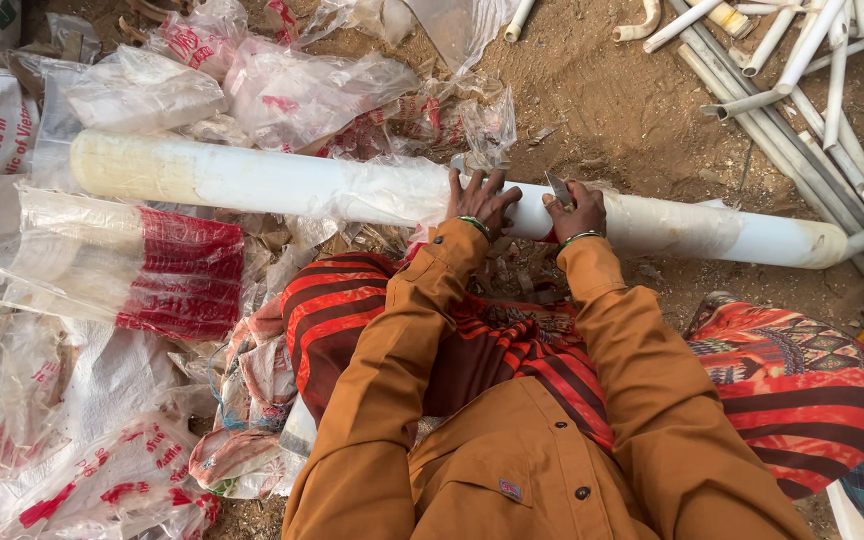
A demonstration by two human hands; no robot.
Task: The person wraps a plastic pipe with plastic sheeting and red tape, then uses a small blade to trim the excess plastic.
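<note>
Head view is looking down on a person in orange sleeves who is sitting on the dirt and working on a long white pipe [282, 185] lying across the scene from left to right, just beyond the knees. The left hand [480, 200] is lying flat on the pipe with its fingers spread, pressing it down. The right hand [577, 210] is closed round a small blade [559, 188], its tip resting against the pipe surface just right of the other hand.

Judging by the surface, the work is looking partly done — clear film wrap [392, 185] is clinging to the pipe left of the hands, while the stretch from the hands to the right end is showing mostly bare white with dull patches. The far left end is looking yellowish. How much film is remaining under the hands I cannot tell.

Around the pipe, loose plastic bags [152, 265] with red print are piling up on the left and at the far side. A heap of thin white tubes [802, 90] is lying at the far right — the pipe's right end is sitting close against them. A patterned red cloth [802, 385] is covering the lap at the near right.
</note>
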